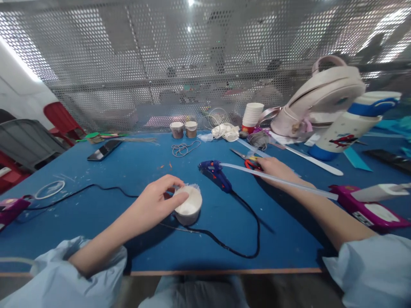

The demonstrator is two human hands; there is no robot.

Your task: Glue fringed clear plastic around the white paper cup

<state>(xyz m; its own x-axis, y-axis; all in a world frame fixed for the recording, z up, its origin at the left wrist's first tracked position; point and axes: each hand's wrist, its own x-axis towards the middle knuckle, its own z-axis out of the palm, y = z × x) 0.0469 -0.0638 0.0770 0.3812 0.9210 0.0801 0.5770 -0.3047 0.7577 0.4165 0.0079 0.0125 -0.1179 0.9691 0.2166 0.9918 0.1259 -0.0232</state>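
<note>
My left hand (pixel 160 197) is closed around a white paper cup (pixel 190 206) that lies tilted on the blue table (pixel 128 231), its thumb on the rim. My right hand (pixel 272 169) reaches across the table and rests on a pair of red-handled scissors (pixel 248 161); its fingers are partly hidden. Between the two hands lies a blue glue gun (pixel 215 173) with a long clear glue stick (pixel 276 181) sticking out of its back and a black cord (pixel 244 239) looping toward the table's near edge.
A stack of paper cups (pixel 252 116), two small brown-filled cups (pixel 183 128), a pink bag (pixel 324 96), a blue-and-white bottle (pixel 349 126), a phone (pixel 104 150), string (pixel 183 148) and white scraps sit at the back. Pink devices (pixel 369 209) (pixel 11 207) lie at both sides.
</note>
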